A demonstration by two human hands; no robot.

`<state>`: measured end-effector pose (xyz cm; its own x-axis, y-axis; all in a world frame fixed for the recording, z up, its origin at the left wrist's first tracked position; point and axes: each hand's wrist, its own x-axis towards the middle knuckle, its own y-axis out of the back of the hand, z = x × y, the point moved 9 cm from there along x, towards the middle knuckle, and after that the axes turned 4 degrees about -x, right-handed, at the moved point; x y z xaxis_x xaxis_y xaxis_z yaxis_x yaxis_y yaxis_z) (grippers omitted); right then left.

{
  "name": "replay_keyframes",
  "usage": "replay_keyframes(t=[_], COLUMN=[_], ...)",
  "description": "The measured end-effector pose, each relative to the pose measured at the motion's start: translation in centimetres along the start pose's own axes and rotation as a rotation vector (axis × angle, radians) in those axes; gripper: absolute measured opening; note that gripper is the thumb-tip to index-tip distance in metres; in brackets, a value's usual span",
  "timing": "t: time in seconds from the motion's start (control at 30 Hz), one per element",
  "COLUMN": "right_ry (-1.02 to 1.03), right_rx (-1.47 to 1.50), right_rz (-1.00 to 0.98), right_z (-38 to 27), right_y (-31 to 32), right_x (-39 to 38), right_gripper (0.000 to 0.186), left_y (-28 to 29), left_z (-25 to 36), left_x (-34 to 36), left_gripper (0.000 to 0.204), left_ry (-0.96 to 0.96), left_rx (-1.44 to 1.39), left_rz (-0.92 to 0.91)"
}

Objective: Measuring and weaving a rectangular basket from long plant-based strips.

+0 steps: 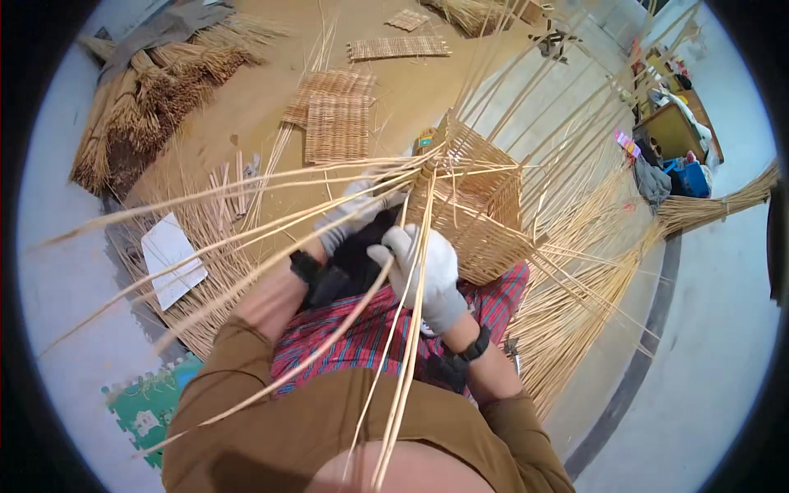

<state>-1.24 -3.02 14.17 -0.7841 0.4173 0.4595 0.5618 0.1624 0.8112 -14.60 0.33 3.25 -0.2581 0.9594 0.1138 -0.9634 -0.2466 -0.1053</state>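
A half-woven wicker basket (485, 255) lies tilted on my lap, with long pale willow rods sticking out from its edges to the left, the right and away from me. My right hand (427, 267), in a white work glove, is closed around a willow rod at the basket's near left corner; more rods hang down across the glove. My left hand (352, 220), also gloved, is up against the basket's left edge. Rods cross in front of it and its fingers are hidden. A red and blue plaid cloth (345, 337) covers my lap under the basket.
Woven wicker panels (337, 127) lie on the brown floor sheet ahead. Bundled rods (156, 99) stand at the far left, and loose rods (575, 304) spread on the right. A white sheet (171, 261) lies at left. A blue bin (689, 177) stands at far right.
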Motion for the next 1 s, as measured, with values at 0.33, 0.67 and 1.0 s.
replay_keyframes(t=[0.33, 0.67, 1.0], right_ry=[-0.035, -1.057, -0.159], right_rx=[0.038, 1.197, 0.083], right_rz=[-0.053, 0.573, 0.489], right_z=[2.3, 23.3, 14.6], right_y=[0.0, 0.7, 5.7], right_x=[-3.7, -13.6, 10.1], right_gripper=[0.02, 0.018, 0.082], left_y=[-3.7, -3.7, -3.8], left_z=[-1.8, -1.2, 0.0], left_x=[6.7, 7.0, 6.0], left_gripper=[0.102, 0.072, 0.057], left_ry=[0.376, -0.069, -0.212], left_rx=[-0.581, -0.214, -0.15], left_rz=[-0.628, -0.329, -0.01])
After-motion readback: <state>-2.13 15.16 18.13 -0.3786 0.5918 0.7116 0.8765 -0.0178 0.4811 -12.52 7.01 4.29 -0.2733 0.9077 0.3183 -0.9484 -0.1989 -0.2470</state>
